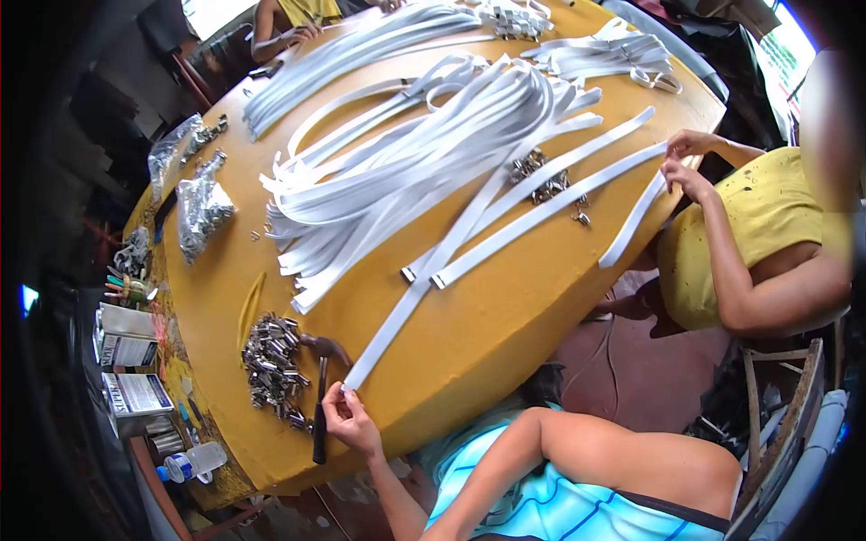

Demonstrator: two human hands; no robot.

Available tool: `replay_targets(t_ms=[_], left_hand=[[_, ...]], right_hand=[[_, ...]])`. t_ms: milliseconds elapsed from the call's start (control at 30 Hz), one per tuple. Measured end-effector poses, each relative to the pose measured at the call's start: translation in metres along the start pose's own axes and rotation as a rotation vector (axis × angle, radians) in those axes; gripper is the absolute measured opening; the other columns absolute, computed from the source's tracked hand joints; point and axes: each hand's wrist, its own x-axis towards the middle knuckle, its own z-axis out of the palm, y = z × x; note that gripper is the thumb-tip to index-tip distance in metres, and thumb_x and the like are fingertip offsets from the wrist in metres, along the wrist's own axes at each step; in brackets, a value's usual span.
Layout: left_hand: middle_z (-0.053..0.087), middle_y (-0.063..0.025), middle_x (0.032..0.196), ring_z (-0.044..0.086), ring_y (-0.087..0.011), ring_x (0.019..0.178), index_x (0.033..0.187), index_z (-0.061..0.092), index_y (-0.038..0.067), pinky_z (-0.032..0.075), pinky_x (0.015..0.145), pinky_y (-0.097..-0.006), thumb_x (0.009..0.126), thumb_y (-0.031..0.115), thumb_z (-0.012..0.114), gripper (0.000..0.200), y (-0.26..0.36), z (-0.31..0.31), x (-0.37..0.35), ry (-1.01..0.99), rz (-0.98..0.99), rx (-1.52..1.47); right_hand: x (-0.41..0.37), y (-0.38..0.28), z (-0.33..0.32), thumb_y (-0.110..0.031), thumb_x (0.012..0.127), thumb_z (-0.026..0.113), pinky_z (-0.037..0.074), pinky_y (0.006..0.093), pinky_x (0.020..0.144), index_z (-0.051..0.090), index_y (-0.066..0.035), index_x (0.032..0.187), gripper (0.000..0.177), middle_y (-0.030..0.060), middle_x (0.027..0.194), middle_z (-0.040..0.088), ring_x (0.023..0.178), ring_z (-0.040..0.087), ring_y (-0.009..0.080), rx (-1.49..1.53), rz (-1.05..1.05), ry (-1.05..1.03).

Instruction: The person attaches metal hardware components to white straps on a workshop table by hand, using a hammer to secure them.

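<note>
My left hand (354,426) is closed, pinching the near end of a flat white strap (397,325) between thumb and fingers at the table's edge. This strap slants away up to the large heap of white straps (478,135). Right beside the hand lies a hammer (320,397) with a dark handle. A pile of small silvery metal fittings (271,365) is just left of the hammer. Two other straps with dark metal ends (438,280) lie across the held one or near it. My right forearm (487,478) runs down out of the frame, so its hand is hidden.
Across the yellow table (505,334), a co-worker in a yellow top (749,234) holds a strap in both hands. Another person (302,18) sits at the far side. Bags of fittings (203,212), tins (135,394) and a bottle (194,463) line the left.
</note>
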Motion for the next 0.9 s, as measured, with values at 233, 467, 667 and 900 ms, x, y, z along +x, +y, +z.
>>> replay_targets(t_ms=[233, 467, 667, 900], left_hand=[[0.063, -0.0012, 0.081, 0.05, -0.0062, 0.062, 0.106, 0.066, -0.002, 0.041, 0.055, -0.0236, 0.091, 0.003, 0.064, 0.016, 0.003, 0.003, 0.0, 0.037, 0.031, 0.047], [0.064, -0.0018, 0.083, 0.051, -0.0067, 0.063, 0.107, 0.066, -0.003, 0.042, 0.056, -0.0243, 0.091, 0.004, 0.064, 0.017, 0.008, 0.004, -0.002, 0.032, 0.037, 0.079], [0.063, -0.0023, 0.083, 0.051, -0.0085, 0.064, 0.108, 0.066, -0.003, 0.043, 0.058, -0.0257, 0.091, 0.005, 0.064, 0.018, 0.013, 0.005, 0.001, 0.026, 0.04, 0.106], [0.065, -0.0052, 0.082, 0.056, -0.01, 0.063, 0.108, 0.066, -0.003, 0.044, 0.055, -0.0255, 0.091, 0.002, 0.063, 0.018, 0.006, 0.005, 0.0, 0.011, 0.065, 0.099]], right_hand=[[-0.014, 0.0, -0.01, -0.032, 0.097, 0.064, 0.041, 0.0492, 0.074, 0.067, -0.002, 0.087, 0.032, 0.0179, 0.083, 0.062, 0.078, 0.056, 0.0378, 0.03, 0.039, -0.036], [-0.031, -0.004, -0.021, -0.034, 0.097, 0.064, 0.041, 0.0504, 0.075, 0.067, -0.001, 0.087, 0.034, 0.0185, 0.084, 0.062, 0.078, 0.056, 0.0389, 0.056, 0.044, -0.03], [-0.043, -0.005, -0.027, -0.036, 0.097, 0.063, 0.041, 0.0514, 0.075, 0.066, -0.001, 0.087, 0.037, 0.019, 0.085, 0.062, 0.079, 0.055, 0.0398, 0.066, 0.04, -0.017], [-0.054, 0.0, -0.03, -0.038, 0.097, 0.063, 0.041, 0.0525, 0.076, 0.066, 0.0, 0.086, 0.039, 0.0196, 0.085, 0.062, 0.079, 0.055, 0.0408, 0.05, 0.041, 0.005]])
